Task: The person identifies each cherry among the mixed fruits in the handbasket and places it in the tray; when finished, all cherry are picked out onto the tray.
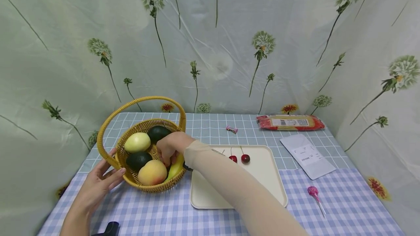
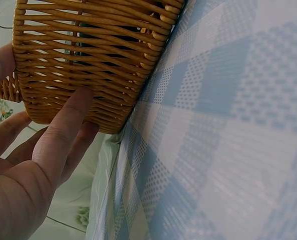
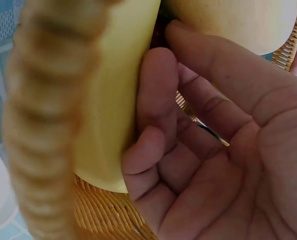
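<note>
A wicker basket (image 1: 154,188) with an arched handle holds two dark green avocado-like fruits (image 1: 139,161), a pale yellow-green fruit (image 1: 137,142), a peach (image 1: 152,172) and a banana (image 1: 177,166). My right hand (image 1: 170,146) reaches down into it, between the peach and the banana. Its fingers are curled, and thumb and forefinger pinch a small dark red fruit, likely a cherry (image 3: 160,32), mostly hidden by the fingertips. On the basket's left side, my left hand (image 1: 101,179) rests its loosely extended fingers (image 2: 63,132) against the outer wall.
A cream tray (image 1: 210,197) with cherries (image 1: 245,158) lies right of the basket, partly covered by my right forearm. Beyond are a wrapped candy (image 1: 231,129), a red-and-yellow packet (image 1: 290,122), a white pouch (image 1: 307,156) and a pink lollipop (image 1: 313,191).
</note>
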The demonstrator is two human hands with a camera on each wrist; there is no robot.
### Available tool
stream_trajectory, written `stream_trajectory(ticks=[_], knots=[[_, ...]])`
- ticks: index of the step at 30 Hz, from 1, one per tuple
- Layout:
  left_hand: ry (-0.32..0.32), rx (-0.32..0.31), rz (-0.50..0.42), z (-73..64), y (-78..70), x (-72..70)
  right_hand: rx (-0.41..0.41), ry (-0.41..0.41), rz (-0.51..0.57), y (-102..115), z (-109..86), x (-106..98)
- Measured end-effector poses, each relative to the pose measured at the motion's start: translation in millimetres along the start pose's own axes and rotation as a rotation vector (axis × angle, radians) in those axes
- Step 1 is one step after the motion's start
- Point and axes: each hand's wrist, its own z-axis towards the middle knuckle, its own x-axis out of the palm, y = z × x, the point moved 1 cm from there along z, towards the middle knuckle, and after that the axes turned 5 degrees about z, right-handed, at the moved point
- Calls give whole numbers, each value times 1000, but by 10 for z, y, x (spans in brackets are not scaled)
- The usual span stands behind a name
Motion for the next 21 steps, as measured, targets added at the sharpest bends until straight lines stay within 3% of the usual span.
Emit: stream_trajectory(ticks=[10, 21], knots=[[-3, 1, 9, -3, -13, 11, -101, -44, 35, -135, -25, -91], [0, -10, 23, -18, -5, 9, -286, -166, 110, -404, -326, -179]])
